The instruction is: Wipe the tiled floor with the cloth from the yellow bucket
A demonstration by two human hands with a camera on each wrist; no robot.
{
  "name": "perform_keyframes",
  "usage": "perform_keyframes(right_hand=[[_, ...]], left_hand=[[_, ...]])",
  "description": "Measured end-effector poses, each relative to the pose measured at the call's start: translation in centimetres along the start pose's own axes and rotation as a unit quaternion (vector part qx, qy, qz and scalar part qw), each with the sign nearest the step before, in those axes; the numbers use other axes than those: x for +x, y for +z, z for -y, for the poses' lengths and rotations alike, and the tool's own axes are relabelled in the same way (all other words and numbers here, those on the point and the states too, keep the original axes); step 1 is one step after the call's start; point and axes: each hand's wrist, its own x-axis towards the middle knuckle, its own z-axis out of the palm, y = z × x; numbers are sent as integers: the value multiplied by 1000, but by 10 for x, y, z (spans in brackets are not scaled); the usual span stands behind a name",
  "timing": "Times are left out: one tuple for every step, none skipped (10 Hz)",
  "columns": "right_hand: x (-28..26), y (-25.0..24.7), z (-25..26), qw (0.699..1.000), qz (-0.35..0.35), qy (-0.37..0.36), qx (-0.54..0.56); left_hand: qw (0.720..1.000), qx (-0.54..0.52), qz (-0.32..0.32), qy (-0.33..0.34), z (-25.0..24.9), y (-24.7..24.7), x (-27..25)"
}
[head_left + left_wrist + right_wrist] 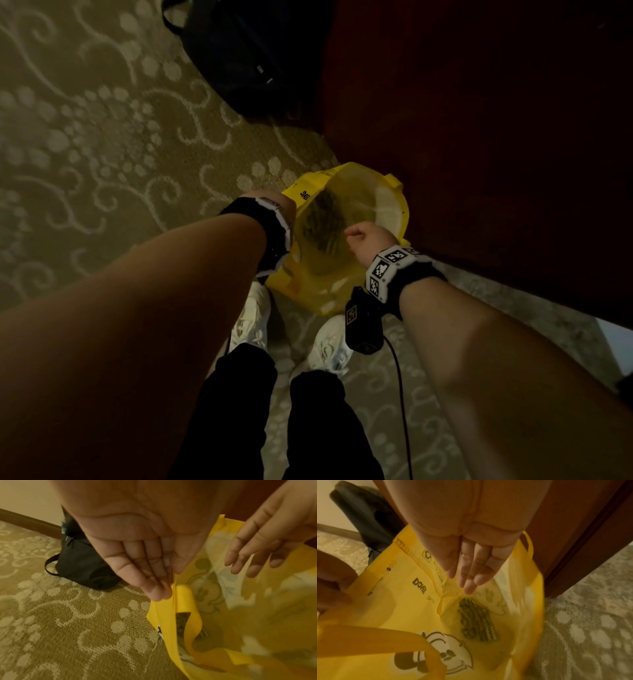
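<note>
A yellow fabric bucket [394,212] with cartoon prints stands on the patterned carpet in front of my feet. A dark striped cloth [323,222] lies flat on its bottom, clearest in the right wrist view [476,619]. My left hand [169,584] pinches the bucket's near left rim [164,609] between thumb and fingers, holding the mouth apart. My right hand [467,580] hovers over the opening with straight fingers pointing down at the cloth, holding nothing; it also shows in the left wrist view [248,563]. One yellow handle [412,639] droops across the opening.
A black backpack [246,58] leans against the wall behind the bucket. A dark wooden door or panel [479,120] stands close on the right. My white shoes [250,322] are just short of the bucket. A pale strip of floor [616,346] shows at far right.
</note>
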Motion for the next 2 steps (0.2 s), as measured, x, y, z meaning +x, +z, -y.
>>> perform_keyframes(right_hand=[[-13, -7, -6, 1000, -11, 2, -23], [-25, -10, -15, 999, -32, -11, 5]], left_hand=[[979, 191, -72, 20, -8, 10, -21], [976, 190, -74, 83, -4, 22, -34]])
